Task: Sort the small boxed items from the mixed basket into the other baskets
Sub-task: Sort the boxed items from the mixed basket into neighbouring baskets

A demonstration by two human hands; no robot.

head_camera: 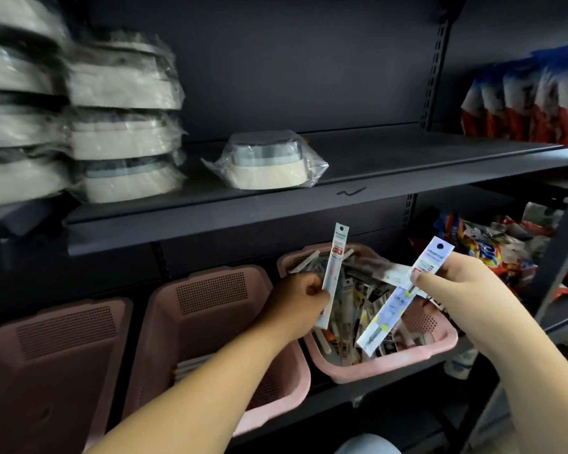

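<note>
Three pink baskets stand in a row on the lower shelf. The right basket (440, 347) is full of mixed slim packets. My left hand (297, 301) grips a narrow white packet (334, 267) upright over the gap between the middle and right baskets. My right hand (456, 286) pinches a longer pale packet (404, 296), tilted, above the right basket. The middle basket (210, 290) holds a few white packets at its bottom. The left basket (63, 339) looks bare inside.
The dark shelf (391, 165) above carries wrapped white bowl sets (266, 165), stacked high at the left (122, 126). Snack bags (532, 103) fill the shelves at the right. A dark upright post (558, 250) stands near my right arm.
</note>
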